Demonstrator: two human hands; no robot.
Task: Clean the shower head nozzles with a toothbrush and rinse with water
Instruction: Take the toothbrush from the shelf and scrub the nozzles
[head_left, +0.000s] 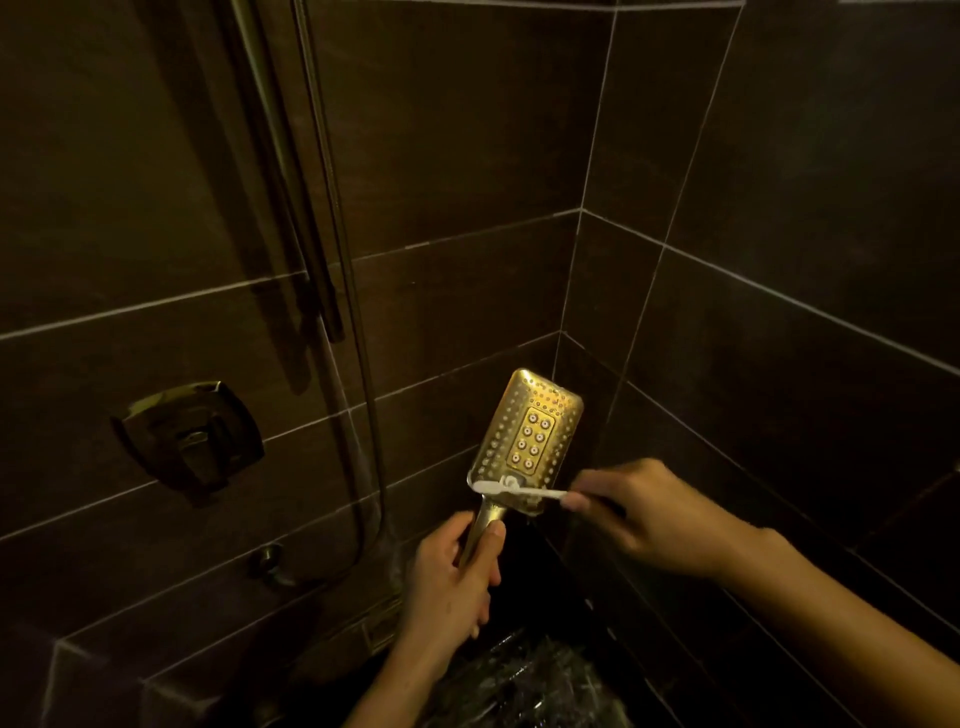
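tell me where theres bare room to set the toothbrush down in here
The tiled ledge at lower left, below the wall valve and left of the left hand, looks bare. It is crowded around the shower head, toothbrush and right hand; a shiny clutter lies under the wrists.

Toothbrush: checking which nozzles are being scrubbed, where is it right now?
In the head view, the toothbrush lies across the bottom edge of the shower head face, just above its handle, held by the right hand.
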